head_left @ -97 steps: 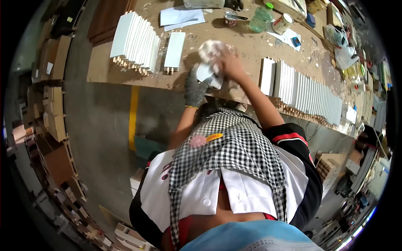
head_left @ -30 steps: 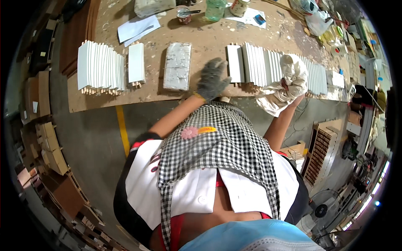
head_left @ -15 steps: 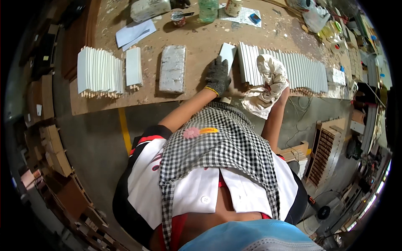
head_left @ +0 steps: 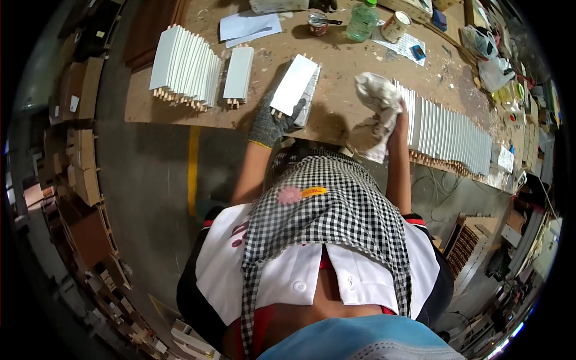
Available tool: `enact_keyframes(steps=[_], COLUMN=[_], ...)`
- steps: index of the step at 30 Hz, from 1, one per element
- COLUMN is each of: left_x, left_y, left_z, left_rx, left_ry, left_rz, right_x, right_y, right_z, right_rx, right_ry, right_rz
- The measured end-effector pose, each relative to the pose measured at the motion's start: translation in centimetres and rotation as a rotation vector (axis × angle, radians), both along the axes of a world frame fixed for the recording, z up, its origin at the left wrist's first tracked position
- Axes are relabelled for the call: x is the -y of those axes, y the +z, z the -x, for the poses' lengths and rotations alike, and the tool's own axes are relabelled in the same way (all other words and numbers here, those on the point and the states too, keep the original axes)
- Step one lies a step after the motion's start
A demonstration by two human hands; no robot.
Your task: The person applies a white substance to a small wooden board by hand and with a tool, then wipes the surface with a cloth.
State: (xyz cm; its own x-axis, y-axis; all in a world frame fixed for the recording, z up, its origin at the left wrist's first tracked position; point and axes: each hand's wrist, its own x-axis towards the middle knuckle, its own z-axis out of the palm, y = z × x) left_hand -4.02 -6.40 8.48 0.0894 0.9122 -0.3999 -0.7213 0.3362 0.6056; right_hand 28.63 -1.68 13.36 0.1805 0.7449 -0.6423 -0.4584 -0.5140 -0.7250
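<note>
My left hand (head_left: 271,120), in a dark glove with a yellow cuff, is closed on the near end of a white-painted wooden piece (head_left: 294,84) with small pegs at its ends. That piece is tilted above a pale wrapped block (head_left: 312,99) and partly covers it. In my right hand (head_left: 398,123), a crumpled off-white cloth (head_left: 377,102) hangs over the table's near edge; most of the fingers are behind its folds. Beside that hand a long row of similar white pieces (head_left: 447,129) stands packed together. To the left are a small stack (head_left: 239,75) and a larger stack (head_left: 185,69) of them.
At the back of the worn wooden table (head_left: 336,69) are paper sheets (head_left: 249,27), a small open can (head_left: 318,23) with a tool across it, a green bottle (head_left: 362,23) and a pale can (head_left: 396,27). Cables (head_left: 441,186) hang below the right edge.
My left hand has moved left with the white piece, lifting it from beside the long row to over the wrapped block. The cloth stays in my right hand. The whole view has shifted.
</note>
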Motion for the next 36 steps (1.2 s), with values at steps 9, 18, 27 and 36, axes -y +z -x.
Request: enact_keyframes(steps=[9,18,27,36], left_x=[3.2,2.9,-1.5,1.1], left_y=[-8.5,-1.5,-4.2,2.7], left_z=[1.9,1.5,-0.8,10.9], left_rx=[-0.001,0.142,0.562,-1.195], left_ry=[0.123,0.336,0.075,0.072], left_rz=[0.157,0.561,0.421,0.26], right_x=[-2.1,-13.3,-7.6,-12.6], right_y=[-5.9,-5.8,-1.8,-2.6], right_z=[17.3,15.3,17.9,-0.8], right_rx=[1.164,0.796,0.921,0.328], right_ry=[1.184,0.541,0.622,-0.23], right_rz=[-1.225,-0.649,-1.568,-0.701])
